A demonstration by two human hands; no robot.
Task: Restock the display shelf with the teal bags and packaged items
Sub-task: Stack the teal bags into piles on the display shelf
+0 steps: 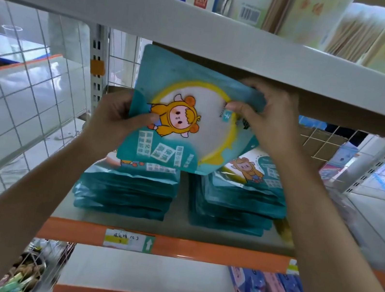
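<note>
Head view, teal bag upright, printed face toward camera, left hand and right hand fingers pinching its sides

Both bare forearms reached up and forward, converging. The left hand gripped the left edge of a teal bag, thumb on its front; the right hand pinched the upper right edge, fingers curled.

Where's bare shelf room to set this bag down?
Bare: a narrow gap between the left stack and right stack, and a front strip before them. Crowded elsewhere; the held bag probably best tops a stack.
</note>
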